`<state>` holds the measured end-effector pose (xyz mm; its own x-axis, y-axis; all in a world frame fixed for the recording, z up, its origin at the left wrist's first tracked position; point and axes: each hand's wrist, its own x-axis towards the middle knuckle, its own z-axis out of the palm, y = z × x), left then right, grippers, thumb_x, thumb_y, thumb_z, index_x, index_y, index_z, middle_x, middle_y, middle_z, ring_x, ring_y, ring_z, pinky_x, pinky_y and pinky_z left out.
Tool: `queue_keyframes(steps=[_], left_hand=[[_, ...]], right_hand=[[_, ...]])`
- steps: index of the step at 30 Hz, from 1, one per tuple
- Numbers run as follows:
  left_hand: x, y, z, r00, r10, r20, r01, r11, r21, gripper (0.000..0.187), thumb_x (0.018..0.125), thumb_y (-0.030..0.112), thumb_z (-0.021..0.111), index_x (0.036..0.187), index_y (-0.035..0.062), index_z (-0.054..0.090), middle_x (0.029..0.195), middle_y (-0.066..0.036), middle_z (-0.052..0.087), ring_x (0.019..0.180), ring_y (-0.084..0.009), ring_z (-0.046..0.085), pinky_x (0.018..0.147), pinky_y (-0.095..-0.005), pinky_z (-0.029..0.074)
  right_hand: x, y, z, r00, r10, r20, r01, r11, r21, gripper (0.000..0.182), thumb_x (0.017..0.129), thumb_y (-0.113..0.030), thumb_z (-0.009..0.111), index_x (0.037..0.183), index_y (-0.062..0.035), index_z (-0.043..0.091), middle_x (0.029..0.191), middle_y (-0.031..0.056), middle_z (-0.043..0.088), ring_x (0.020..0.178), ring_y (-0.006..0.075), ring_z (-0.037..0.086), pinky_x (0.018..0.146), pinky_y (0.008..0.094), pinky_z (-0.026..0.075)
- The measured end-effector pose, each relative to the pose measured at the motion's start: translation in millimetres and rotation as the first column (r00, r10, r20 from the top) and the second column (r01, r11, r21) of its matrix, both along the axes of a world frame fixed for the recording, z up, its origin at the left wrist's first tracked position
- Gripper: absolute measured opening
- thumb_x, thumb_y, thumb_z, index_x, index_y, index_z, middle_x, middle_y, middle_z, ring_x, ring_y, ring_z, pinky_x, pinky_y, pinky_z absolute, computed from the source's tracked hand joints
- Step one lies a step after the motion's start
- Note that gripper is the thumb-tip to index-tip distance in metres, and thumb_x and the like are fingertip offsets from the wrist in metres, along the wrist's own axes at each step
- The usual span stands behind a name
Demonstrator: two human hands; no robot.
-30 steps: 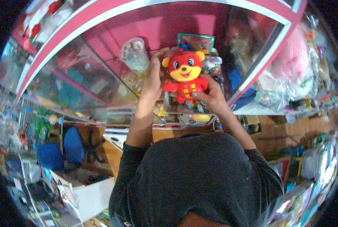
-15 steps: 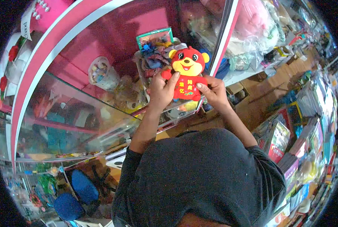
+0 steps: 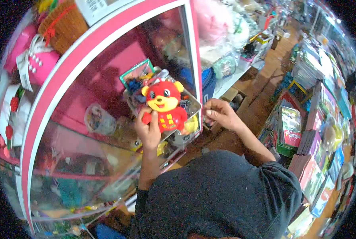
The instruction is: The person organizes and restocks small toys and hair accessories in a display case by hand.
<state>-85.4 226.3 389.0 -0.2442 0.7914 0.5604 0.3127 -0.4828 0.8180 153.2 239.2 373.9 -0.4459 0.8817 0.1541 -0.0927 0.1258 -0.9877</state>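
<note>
My left hand (image 3: 149, 131) grips a red and yellow plush bear (image 3: 168, 115) by its side, thumb across the front. The bear faces up, with a smiling face and yellow characters on its belly. Away from the toy, my right hand (image 3: 224, 115) is beside the pink and white cabinet frame (image 3: 198, 85), its fingers curled and pressed together. Whether anything is between them, or whether they touch the frame, I cannot make out. Behind the bear is a bin (image 3: 194, 105) of mixed small items, partly hidden by the toy.
Inside the pink cabinet stand a white bucket (image 3: 100, 119) and a green-edged box (image 3: 137, 73). Glass panels (image 3: 86, 159) are at the left. Stacked books (image 3: 291, 123) line the right side of the wooden floor (image 3: 261, 85). Bagged plush toys (image 3: 215, 24) lie at the back.
My right hand has let go of the plush bear and moved to the right of it. The left hand still holds the bear, now tilted. The view has turned to the right.
</note>
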Motion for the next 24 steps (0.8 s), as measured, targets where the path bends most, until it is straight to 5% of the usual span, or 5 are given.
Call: queue_keyframes(steps=[5,11,15,19,24], left_hand=[[45,-14,0,0.974,-0.22,-0.058,0.222,0.975,0.016,0.007,0.074,0.002,0.057,0.077,-0.0004,0.05,0.071,-0.005,0.052,0.068,-0.0104,0.048,0.064,-0.0244,0.04],[65,-13,-1,0.946,-0.325,-0.005,0.325,0.945,0.024,0.021,0.074,0.006,0.056,0.094,-0.0008,0.052,0.091,-0.01,0.054,0.082,-0.0159,0.053,0.07,-0.0263,0.043],[64,-5,-8,0.915,-0.398,0.067,0.402,0.914,-0.052,0.022,0.076,0.005,0.053,0.097,-0.0016,0.051,0.094,-0.009,0.053,0.083,-0.0148,0.053,0.07,-0.0248,0.044],[81,1,-2,0.923,-0.383,0.048,0.386,0.915,-0.117,0.017,0.08,0.001,0.045,0.094,-0.0028,0.051,0.093,-0.01,0.054,0.08,-0.0136,0.055,0.068,-0.0247,0.046],[108,25,6,0.933,-0.36,0.007,0.355,0.917,-0.181,0.013,0.082,0.004,0.045,0.089,-0.0016,0.053,0.082,-0.008,0.057,0.074,-0.0128,0.056,0.065,-0.0246,0.045]], right_hand=[[-19,-10,1,0.988,0.098,-0.121,-0.067,0.968,0.243,0.051,0.077,-0.022,0.061,0.115,0.0004,0.037,0.112,0.0092,0.046,0.105,0.0161,0.041,0.092,0.0305,0.032],[6,-6,-5,0.972,0.042,-0.233,-0.01,0.991,0.137,0.039,0.08,-0.014,0.057,0.113,-0.0011,0.044,0.103,0.0044,0.054,0.094,0.0109,0.049,0.084,0.0276,0.04],[55,18,6,0.89,-0.268,-0.368,0.299,0.954,0.028,0.038,0.077,-0.01,0.059,0.112,-0.0013,0.046,0.102,0.0042,0.055,0.092,0.0115,0.05,0.081,0.0265,0.041],[123,64,29,0.758,-0.551,-0.351,0.628,0.761,0.162,0.037,0.077,-0.012,0.058,0.111,-0.0011,0.047,0.096,0.0046,0.056,0.084,0.0107,0.053,0.073,0.0259,0.045],[206,152,64,0.531,-0.776,-0.342,0.744,0.233,0.627,0.031,0.071,-0.006,0.059,0.1,0.0025,0.049,0.088,0.0111,0.051,0.082,0.0213,0.051,0.074,0.0281,0.04]])
